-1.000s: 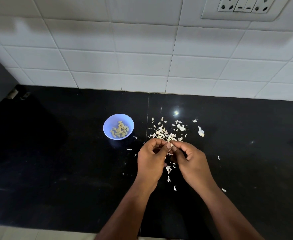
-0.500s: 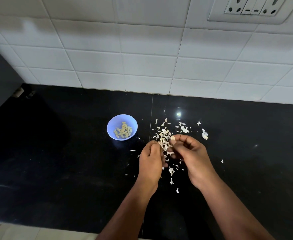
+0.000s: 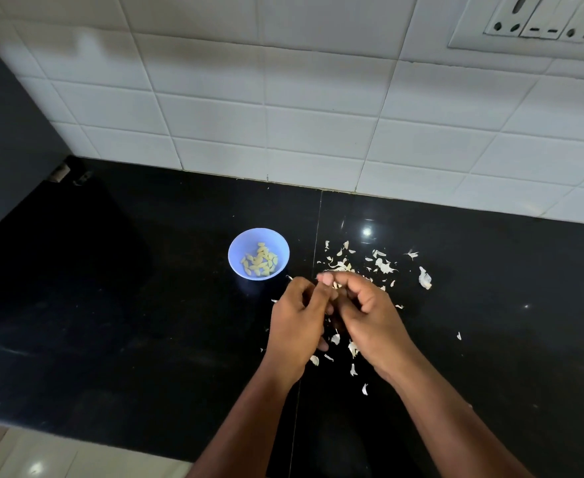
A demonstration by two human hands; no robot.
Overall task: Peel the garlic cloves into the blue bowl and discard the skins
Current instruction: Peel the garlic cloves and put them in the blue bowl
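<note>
- Nearest, loose garlic skins point(image 3: 353, 369) lie on the black counter point(image 3: 145, 339) between and below the two wrists.
- The left hand point(image 3: 297, 326) and right hand point(image 3: 369, 317) meet above the counter, fingers curled inward; whatever they pinch between them is hidden, so I cannot tell what they hold.
- Just beyond the fingertips, a scatter of skins point(image 3: 344, 265) spreads rightward, partly covered by the right hand.
- A larger whitish garlic piece point(image 3: 424, 278) lies apart at the right of that scatter.
- The blue bowl point(image 3: 238, 248) stands left of the scatter, near the left hand, with peeled cloves point(image 3: 259, 261) inside.
- Farthest, white wall tiles point(image 3: 283, 115) and a socket panel point(image 3: 545, 22).
</note>
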